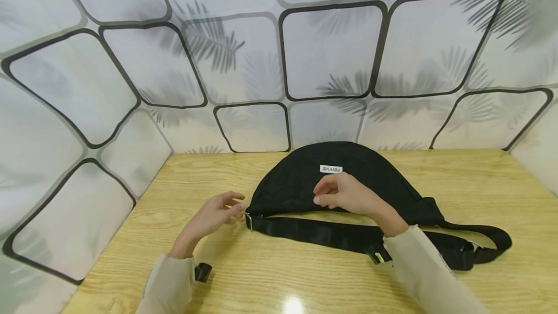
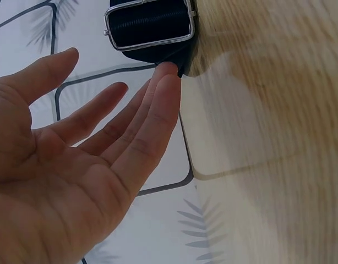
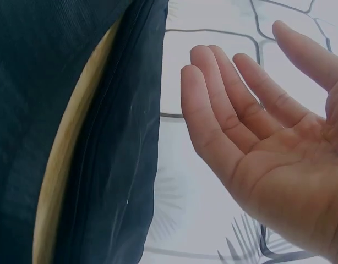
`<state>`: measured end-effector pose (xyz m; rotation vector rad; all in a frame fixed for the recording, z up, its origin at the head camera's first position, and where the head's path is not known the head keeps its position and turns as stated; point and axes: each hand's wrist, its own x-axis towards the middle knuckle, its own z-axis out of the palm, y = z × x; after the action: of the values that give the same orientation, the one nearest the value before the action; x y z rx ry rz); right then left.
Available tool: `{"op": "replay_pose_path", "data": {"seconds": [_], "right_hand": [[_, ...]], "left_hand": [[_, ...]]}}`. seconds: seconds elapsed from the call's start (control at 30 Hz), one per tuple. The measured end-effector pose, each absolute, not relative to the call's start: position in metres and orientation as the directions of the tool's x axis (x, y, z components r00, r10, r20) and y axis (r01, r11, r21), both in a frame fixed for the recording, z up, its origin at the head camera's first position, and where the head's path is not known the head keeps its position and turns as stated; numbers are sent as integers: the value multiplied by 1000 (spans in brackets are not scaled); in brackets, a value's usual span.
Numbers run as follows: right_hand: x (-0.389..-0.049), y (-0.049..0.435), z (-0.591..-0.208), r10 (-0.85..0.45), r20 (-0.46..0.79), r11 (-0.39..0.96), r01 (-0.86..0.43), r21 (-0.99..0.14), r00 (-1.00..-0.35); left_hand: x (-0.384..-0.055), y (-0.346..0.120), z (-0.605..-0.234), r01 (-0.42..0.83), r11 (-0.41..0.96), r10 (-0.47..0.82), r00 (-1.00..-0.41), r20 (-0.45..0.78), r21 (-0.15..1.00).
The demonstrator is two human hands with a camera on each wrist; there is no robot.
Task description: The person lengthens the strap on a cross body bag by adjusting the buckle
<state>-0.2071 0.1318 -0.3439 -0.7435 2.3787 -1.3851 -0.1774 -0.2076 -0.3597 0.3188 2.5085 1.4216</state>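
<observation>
A black half-moon sling bag (image 1: 287, 183) lies flat on the table, its curved side toward the wall and a small white label (image 1: 331, 169) on its front. Its black strap (image 1: 314, 232) runs along the near side and loops round at the right. My left hand (image 1: 215, 214) is beside the bag's left corner, near a metal strap buckle (image 2: 150, 25), fingers loosely bent with nothing in them. Over the bag's middle hovers my right hand (image 1: 348, 195), also holding nothing; the right wrist view shows its relaxed fingers (image 3: 210, 121) apart from the fabric.
The light wood table (image 1: 244, 280) meets a wall (image 1: 331, 52) covered with a rounded-square and leaf pattern at the back and left. A small black object (image 1: 202, 272) shows beside the left sleeve. A black clip with a yellow-green mark (image 1: 378, 257) sits on the strap.
</observation>
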Motion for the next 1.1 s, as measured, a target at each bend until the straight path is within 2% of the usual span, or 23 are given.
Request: {"op": "replay_pose_path", "data": {"seconds": [0.37, 0.57, 1.1], "right_hand": [[-209, 118, -353, -615, -40, 364, -238, -901, -787], [-213, 110, -360, -653, -33, 350, -263, -899, -757], [-210, 96, -369, -665, -69, 380, -257, -889, -743]], "left_hand": [[-180, -209, -360, 45, 487, 348, -926, -147, 872], [-181, -209, -361, 19, 468, 366, -914, -175, 883], [-181, -208, -367, 1, 488, 387, -897, -215, 873]]}}
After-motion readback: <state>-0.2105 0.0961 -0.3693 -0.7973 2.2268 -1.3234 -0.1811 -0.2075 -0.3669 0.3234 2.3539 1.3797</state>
